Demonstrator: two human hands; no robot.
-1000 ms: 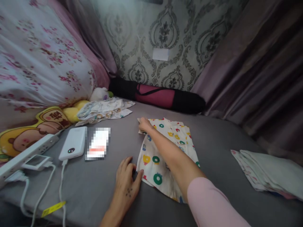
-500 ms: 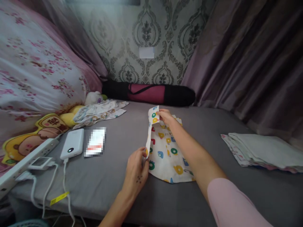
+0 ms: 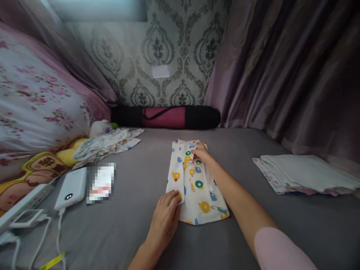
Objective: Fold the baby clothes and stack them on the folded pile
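A small white cloth [image 3: 194, 180] printed with coloured rings and shapes lies folded lengthwise on the grey bed sheet [image 3: 132, 225]. My left hand [image 3: 166, 215] rests on its near left corner, fingers pinched on the folded edge. My right hand [image 3: 201, 153] reaches across to the far end and pinches the top of the folded flap down onto the cloth. A pink sleeve covers my right forearm.
A stack of folded cloths [image 3: 303, 174] lies at the right. At the left are a white power bank [image 3: 71, 187], a phone [image 3: 101, 182], a power strip [image 3: 25, 202], loose baby clothes [image 3: 107, 142] and pillows. A black and pink roll bag [image 3: 168, 117] lies against the wall.
The cloth's left side was lifted by both hands and folded over to the right; it now lies flat as a narrower strip. The view shifted right and down.
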